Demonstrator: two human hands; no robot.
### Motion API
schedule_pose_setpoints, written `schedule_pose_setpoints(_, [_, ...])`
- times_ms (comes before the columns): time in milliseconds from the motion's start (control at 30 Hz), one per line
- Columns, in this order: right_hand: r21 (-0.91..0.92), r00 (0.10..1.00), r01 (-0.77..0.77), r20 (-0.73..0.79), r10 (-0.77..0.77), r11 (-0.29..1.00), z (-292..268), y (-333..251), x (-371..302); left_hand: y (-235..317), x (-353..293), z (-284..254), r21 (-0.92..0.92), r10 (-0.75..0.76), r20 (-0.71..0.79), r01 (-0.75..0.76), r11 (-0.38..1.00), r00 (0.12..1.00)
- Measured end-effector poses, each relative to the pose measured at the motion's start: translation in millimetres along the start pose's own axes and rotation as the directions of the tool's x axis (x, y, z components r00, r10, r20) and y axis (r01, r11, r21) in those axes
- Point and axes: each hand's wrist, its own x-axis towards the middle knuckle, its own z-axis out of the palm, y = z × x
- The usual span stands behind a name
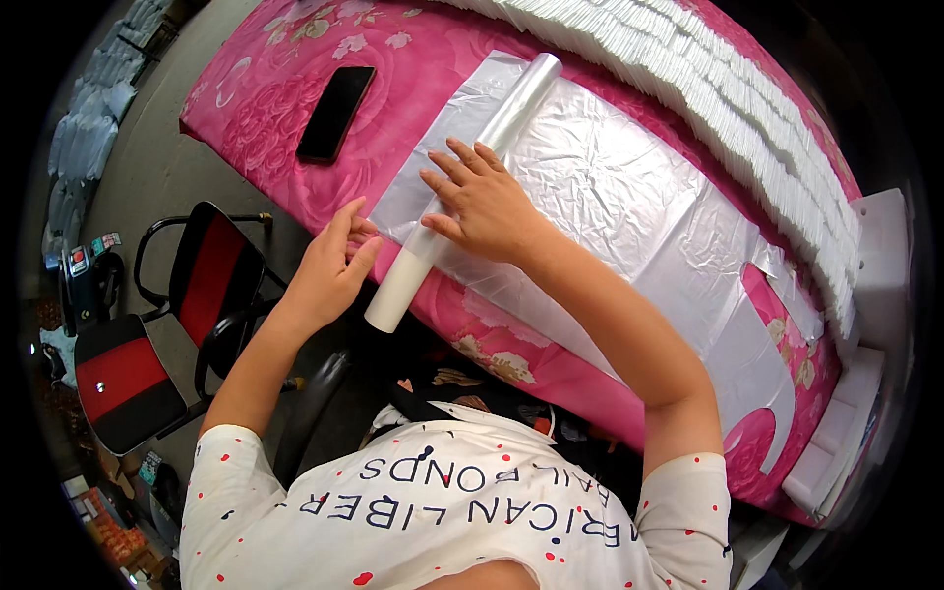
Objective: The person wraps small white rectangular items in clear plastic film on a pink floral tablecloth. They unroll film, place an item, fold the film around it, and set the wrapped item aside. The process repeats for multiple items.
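Note:
A white tube (401, 292) lies slantwise across the table, its far part wrapped in clear plastic film. The film spreads out to the right as a shiny, wrinkled stack of plastic bags (600, 167) with curved cut-outs at its right end. My right hand (482, 202) rests on the wrapped tube near its middle, fingers spread and palm down. Just left of the tube, at the table edge, is my left hand (339, 264); its fingers are apart, with nothing seen in them. Whether its fingertips touch the film I cannot tell.
Pink flowered cloth (258, 118) covers the table. A black phone (336, 115) lies at the upper left. Long rows of folded white bundles (678, 69) line the far side, with white boxes (836, 433) at the right end. A red and black chair (211, 280) stands left.

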Motion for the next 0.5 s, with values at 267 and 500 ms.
schedule_pose_setpoints(267, [0.226,0.699,-0.471,-0.494,0.517,0.853,60,-44,66,-22,-9,33,0.36,0.06,-0.127,-0.01,0.933,0.99])
schedule_pose_setpoints(500, [0.798,0.796,0.225,0.18,0.578,-0.559,-33,-30,36,19,-18,40,-0.874,0.198,0.452,0.386,0.296,0.87])
